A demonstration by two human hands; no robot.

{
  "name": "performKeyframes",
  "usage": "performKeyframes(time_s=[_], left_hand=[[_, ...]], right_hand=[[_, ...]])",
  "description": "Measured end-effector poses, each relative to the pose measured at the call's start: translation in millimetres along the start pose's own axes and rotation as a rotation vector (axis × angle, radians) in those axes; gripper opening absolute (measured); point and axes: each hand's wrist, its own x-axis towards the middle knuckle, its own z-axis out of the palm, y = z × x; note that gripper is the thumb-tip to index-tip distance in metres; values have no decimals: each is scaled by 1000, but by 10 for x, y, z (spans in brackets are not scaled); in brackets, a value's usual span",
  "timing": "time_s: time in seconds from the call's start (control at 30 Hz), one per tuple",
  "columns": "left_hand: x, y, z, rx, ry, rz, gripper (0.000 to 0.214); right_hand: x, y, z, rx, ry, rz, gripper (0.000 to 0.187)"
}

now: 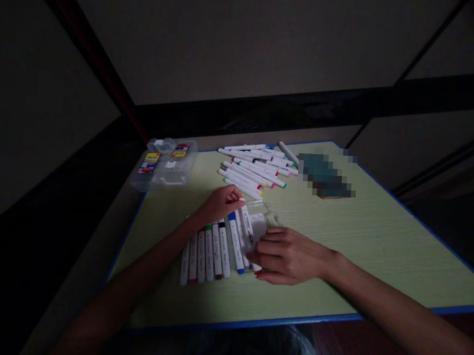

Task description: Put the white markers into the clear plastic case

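Note:
My left hand (223,202) is closed, thumb and fingers pinching the upper end of a white marker (246,223). Its lower part leans toward my right hand (286,255), whose curled fingers close around the lower end of a marker with an orange tip; whether this is the same marker I cannot tell. Beneath both hands lies a clear plastic case (262,206), partly covered by my right fingers. A blue-capped marker (235,243) lies along the left side of the case. Beside it, several white markers (206,255) lie side by side under my left forearm.
A loose pile of white markers (253,173) with coloured ends covers the far middle of the table (384,249). Clear plastic boxes (173,174) with colourful labels stand at the far left corner. A dark green, pixelated flat object (324,174) lies at the far right.

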Motion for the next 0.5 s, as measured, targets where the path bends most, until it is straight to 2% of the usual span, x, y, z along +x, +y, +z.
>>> performKeyframes(time_s=[0.5], left_hand=[[10, -9, 5, -44, 4, -20, 11]], right_hand=[[-2, -2, 24, 89, -11, 23, 33]])
